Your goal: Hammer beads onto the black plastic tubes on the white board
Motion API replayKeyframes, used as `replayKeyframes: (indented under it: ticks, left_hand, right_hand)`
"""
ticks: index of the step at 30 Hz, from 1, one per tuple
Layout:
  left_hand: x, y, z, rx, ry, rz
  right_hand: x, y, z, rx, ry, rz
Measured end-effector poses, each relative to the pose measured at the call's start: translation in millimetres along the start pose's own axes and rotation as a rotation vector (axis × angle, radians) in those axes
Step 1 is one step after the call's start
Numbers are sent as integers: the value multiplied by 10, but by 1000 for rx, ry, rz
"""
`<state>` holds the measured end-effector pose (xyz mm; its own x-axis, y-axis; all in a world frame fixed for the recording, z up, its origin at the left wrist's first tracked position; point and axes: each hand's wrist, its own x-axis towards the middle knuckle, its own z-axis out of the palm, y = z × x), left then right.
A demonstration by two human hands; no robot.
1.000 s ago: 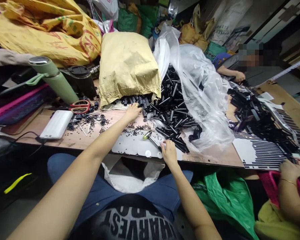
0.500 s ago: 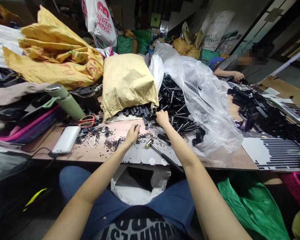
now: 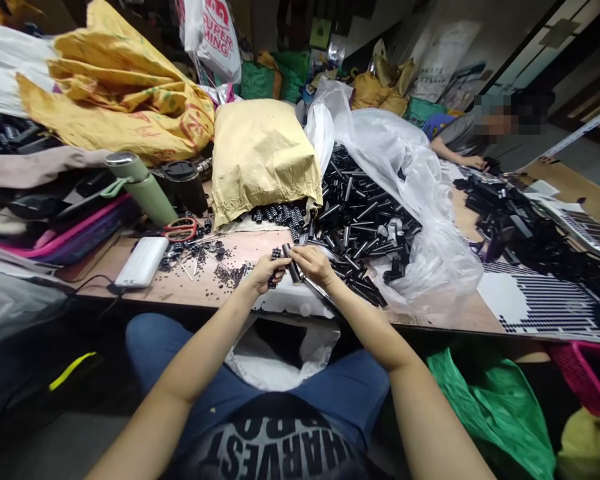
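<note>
In front of me, above the table's near edge, my left hand [image 3: 261, 275] is closed round a black studded cylinder [image 3: 275, 257]. A smooth black tube [image 3: 291, 265] stands tilted between the two hands, pinched by the fingers of my right hand [image 3: 316, 264]. The tube lies close beside the studded cylinder; whether they touch I cannot tell. Behind my hands, more studded cylinders [image 3: 293, 217] spill from a yellow paper sack [image 3: 265, 153]. A heap of black tubes [image 3: 363, 210] lies to the right in clear plastic. Under my right wrist a hammer [image 3: 316, 288] is partly hidden.
Small dark bits [image 3: 237, 275] are scattered left of my hands, near red-handled scissors [image 3: 181, 229], a white power bank [image 3: 143, 262] and a green flask [image 3: 140, 190]. Clear plastic sheeting [image 3: 440, 247] bunches at right. Another person's arm [image 3: 450, 153] rests by black parts [image 3: 510, 220].
My right hand has come back from the heap toward me with a black tube. Both hands are now close together, and the studded cylinder shows in my left hand.
</note>
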<state>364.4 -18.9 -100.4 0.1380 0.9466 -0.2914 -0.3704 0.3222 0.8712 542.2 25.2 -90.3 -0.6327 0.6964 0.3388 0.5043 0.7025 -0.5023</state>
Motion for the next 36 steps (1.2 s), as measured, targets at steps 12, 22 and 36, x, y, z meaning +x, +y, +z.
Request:
replayKeyframes:
  ticks: [12, 22, 36]
  left_hand:
    - [-236, -367, 44, 1083, 159, 932]
    - [-402, -324, 177, 529, 38, 488]
    - [-442, -290, 304, -131, 175, 75]
  right_hand:
    - [-303, -585, 212, 1344, 140, 944]
    - [-375, -354, 120, 880, 462, 722]
    - [-620, -751, 35, 197, -60, 21]
